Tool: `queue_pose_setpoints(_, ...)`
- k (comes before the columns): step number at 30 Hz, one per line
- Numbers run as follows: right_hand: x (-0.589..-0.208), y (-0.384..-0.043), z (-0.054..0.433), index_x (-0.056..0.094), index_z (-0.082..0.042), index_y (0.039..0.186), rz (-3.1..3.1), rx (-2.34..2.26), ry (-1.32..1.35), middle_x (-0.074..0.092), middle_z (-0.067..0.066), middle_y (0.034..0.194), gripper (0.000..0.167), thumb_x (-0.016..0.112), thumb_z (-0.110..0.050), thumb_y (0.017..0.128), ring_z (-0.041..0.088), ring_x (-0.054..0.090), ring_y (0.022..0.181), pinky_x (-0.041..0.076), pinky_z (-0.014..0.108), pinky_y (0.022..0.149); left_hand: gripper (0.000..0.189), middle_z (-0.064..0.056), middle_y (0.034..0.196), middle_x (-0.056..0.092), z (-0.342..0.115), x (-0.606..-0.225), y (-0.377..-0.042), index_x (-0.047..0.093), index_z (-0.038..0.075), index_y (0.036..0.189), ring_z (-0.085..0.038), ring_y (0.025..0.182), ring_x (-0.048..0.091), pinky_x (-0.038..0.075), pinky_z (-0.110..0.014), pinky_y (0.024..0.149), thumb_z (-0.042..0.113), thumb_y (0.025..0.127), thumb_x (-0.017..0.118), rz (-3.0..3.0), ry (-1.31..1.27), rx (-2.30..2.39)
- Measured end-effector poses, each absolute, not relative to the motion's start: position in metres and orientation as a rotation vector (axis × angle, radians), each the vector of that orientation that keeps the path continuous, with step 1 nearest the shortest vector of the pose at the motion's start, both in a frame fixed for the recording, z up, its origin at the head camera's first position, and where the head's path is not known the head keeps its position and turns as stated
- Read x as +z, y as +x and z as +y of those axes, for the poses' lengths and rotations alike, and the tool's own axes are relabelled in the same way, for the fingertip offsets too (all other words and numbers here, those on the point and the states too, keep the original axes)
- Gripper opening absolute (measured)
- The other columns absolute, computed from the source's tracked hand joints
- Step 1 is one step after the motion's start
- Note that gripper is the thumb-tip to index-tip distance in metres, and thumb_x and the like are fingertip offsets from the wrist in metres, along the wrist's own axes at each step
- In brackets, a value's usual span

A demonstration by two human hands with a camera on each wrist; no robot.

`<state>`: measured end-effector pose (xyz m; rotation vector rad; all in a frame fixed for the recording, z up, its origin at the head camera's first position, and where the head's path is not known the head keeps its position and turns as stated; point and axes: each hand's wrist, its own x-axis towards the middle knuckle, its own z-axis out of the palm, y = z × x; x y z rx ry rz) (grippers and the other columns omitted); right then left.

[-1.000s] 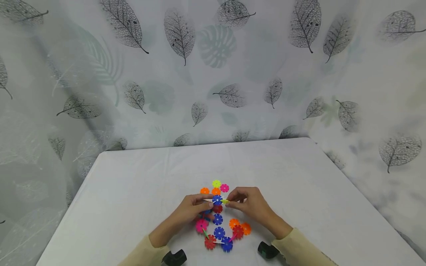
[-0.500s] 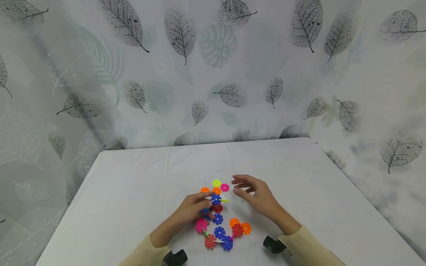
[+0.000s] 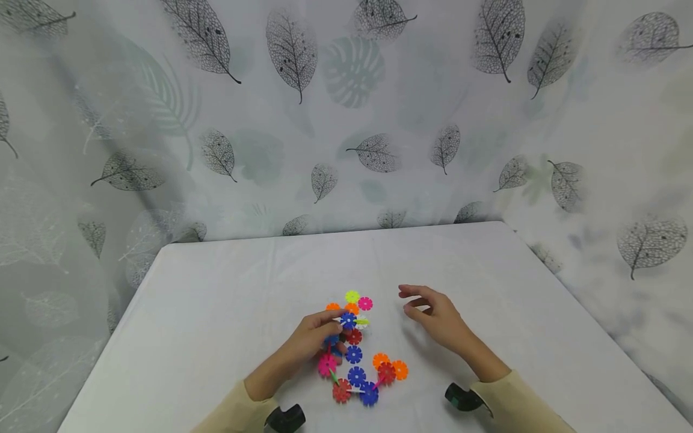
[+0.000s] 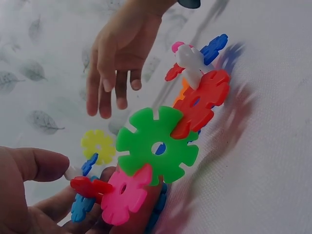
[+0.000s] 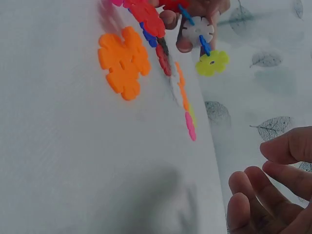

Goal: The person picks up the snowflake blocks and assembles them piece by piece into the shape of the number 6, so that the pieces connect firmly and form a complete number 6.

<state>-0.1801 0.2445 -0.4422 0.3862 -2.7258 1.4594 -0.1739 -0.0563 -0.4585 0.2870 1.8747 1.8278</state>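
My left hand (image 3: 314, 337) pinches one end of a chain of slotted snowflake building discs. In the left wrist view the chain runs through a pink disc (image 4: 127, 197), a green disc (image 4: 170, 126) seen face-on and a red disc (image 4: 207, 105). At the pinched end, thumb and fingers hold a white disc (image 5: 197, 31), with a blue disc beside it and a yellow disc (image 5: 212, 63) sticking out. The chain's other end curves across the table through a blue disc (image 3: 369, 394). Apart from it, my right hand (image 3: 441, 319) hovers to the right, fingers loosely bent, holding nothing.
Loose discs lie on the white table (image 3: 487, 288): a yellow one (image 3: 352, 297) and a pink one (image 3: 365, 304) at the back, blue ones (image 3: 357, 377) inside the chain's curve, orange ones (image 3: 400, 369) to the right. A leaf-patterned curtain (image 3: 422, 90) hangs behind.
My right hand has let go of the yellow disc at the chain's end and moved away to the right. The left hand still holds the chain, shifted slightly.
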Motion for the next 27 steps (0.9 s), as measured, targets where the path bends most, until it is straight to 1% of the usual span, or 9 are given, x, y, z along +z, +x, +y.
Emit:
queue_pose_setpoints(2,-0.444,-0.179,0.248,0.061,-0.008,0.138,-2.769,1.445,0.397,0.067,0.008,0.126,0.042,0.069,-0.007,0.096,0.023,0.065,0.107,0.055,0.028,0.084,0.047,-0.018,0.110,0.066,-0.056,-0.458,-0.173,0.046,0.002,0.150,-0.028,0.084,0.072,0.058,-0.037,0.084,0.018,0.105,0.051,1.880,0.279,1.827)
queue_pose_setpoints(6,-0.445,-0.177,0.255,0.066,-0.008,0.132,-2.870,1.411,0.483,0.069,0.006,0.121,0.038,0.071,-0.009,0.094,0.020,0.065,0.102,0.055,0.028,0.083,0.047,-0.016,0.112,0.065,-0.056,-0.456,-0.172,0.045,0.002,0.150,-0.028,0.087,0.072,0.055,-0.037,0.090,0.019,0.106,0.049,1.900,0.269,1.818)
queue_pose_setpoints(10,-0.445,-0.175,0.261,0.070,-0.010,0.126,-2.980,1.428,0.658,0.070,0.003,0.114,0.035,0.075,-0.012,0.091,0.019,0.064,0.096,0.055,0.028,0.079,0.047,-0.017,0.113,0.065,-0.056,-0.455,-0.172,0.045,0.002,0.150,-0.028,0.087,0.072,0.056,-0.037,0.088,0.019,0.106,0.050,1.890,0.258,1.819)
queue_pose_setpoints(15,-0.446,-0.172,0.263,0.073,-0.014,0.119,-3.095,1.441,0.845,0.069,-0.002,0.106,0.039,0.086,-0.020,0.082,0.018,0.062,0.088,0.052,0.027,0.074,0.048,-0.018,0.115,0.066,-0.056,-0.455,-0.172,0.045,0.002,0.150,-0.028,0.087,0.072,0.059,-0.036,0.084,0.018,0.105,0.051,1.862,0.266,1.838)
queue_pose_setpoints(19,-0.445,-0.168,0.261,0.073,-0.020,0.113,-3.151,1.388,0.891,0.067,-0.005,0.103,0.043,0.092,-0.026,0.075,0.018,0.059,0.088,0.051,0.027,0.075,0.049,-0.019,0.114,0.065,-0.056,-0.455,-0.172,0.043,0.001,0.150,-0.027,0.089,0.070,0.060,-0.038,0.080,0.017,0.105,0.051,1.837,0.278,1.850)
queue_pose_setpoints(23,-0.444,-0.165,0.255,0.072,-0.026,0.108,-3.196,1.245,0.897,0.064,-0.010,0.099,0.046,0.095,-0.034,0.069,0.016,0.057,0.087,0.051,0.027,0.075,0.050,-0.019,0.114,0.065,-0.057,-0.456,-0.173,0.042,0.001,0.151,-0.025,0.089,0.070,0.060,-0.037,0.081,0.018,0.105,0.052,1.827,0.277,1.855)
queue_pose_setpoints(27,-0.445,-0.164,0.249,0.071,-0.028,0.102,-3.203,1.134,0.890,0.062,-0.013,0.095,0.042,0.095,-0.037,0.068,0.014,0.055,0.085,0.050,0.027,0.074,0.051,-0.019,0.116,0.066,-0.057,-0.457,-0.173,0.042,0.002,0.152,-0.025,0.089,0.070,0.060,-0.037,0.082,0.019,0.105,0.051,1.825,0.272,1.854)
